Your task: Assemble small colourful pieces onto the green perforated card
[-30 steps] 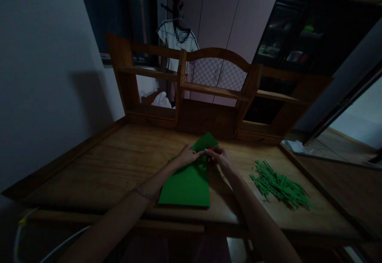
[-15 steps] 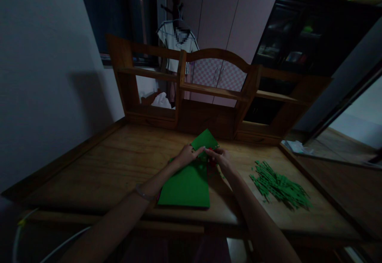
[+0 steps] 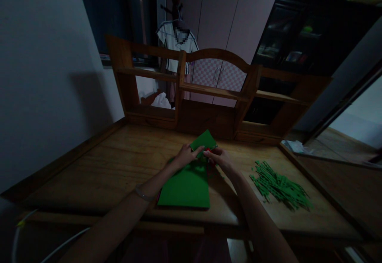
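My left hand (image 3: 186, 155) is closed on a green sheet (image 3: 205, 139), thumb stretched along it, holding it tilted above the desk. Under it lies a larger flat green sheet or stack (image 3: 185, 188), with a trace of pink at its left edge. My right hand (image 3: 222, 158) is closed around a small red tool (image 3: 209, 150) at the held sheet's right edge; the fingers cover most of it, so its kind cannot be made out. The fingertips of both hands nearly meet. Small green scraps lie by the right hand.
To the right, a loose pile of thin green strips (image 3: 282, 185) lies on the wooden desk (image 3: 104, 171). A wooden shelf unit (image 3: 213, 90) rises along the desk's back edge. A white cable (image 3: 64, 245) hangs at the lower left.
My right hand and the red tool have shifted slightly, the fingertips drawing a little away from my left thumb. The held green sheet has tilted slightly. The strip pile is unchanged.
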Motion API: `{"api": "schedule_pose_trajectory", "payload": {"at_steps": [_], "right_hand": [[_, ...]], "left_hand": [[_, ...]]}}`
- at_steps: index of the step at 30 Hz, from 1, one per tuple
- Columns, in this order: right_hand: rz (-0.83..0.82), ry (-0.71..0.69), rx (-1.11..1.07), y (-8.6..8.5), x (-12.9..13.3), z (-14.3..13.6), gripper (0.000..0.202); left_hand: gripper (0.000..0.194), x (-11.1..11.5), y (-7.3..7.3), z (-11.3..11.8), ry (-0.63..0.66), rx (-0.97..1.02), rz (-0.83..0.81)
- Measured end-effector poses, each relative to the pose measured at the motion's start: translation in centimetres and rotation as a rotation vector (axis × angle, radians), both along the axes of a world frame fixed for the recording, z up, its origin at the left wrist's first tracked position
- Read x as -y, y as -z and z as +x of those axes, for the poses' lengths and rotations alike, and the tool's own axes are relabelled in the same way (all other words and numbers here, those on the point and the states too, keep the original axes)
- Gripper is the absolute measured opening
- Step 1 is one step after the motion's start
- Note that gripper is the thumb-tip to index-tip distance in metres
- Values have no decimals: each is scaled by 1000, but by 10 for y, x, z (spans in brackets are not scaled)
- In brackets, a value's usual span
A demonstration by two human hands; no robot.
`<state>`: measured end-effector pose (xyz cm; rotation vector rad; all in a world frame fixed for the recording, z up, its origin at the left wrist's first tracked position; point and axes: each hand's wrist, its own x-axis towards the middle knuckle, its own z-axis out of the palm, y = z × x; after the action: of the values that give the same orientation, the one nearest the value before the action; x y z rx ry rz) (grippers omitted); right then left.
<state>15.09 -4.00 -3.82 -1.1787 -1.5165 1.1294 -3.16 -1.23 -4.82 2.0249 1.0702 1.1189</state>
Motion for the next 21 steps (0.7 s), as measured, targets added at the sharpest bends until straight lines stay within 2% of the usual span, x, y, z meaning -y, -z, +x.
{"api": "schedule_pose_trajectory", "payload": {"at_steps": [9, 21], "right_hand": [[35, -49, -81, -5, 5, -2, 34], [6, 9, -143, 7, -6, -2, 35]], "left_hand": [[34, 2, -7, 0, -83, -47, 53], [36, 5, -9, -1, -60, 9, 97]]}}
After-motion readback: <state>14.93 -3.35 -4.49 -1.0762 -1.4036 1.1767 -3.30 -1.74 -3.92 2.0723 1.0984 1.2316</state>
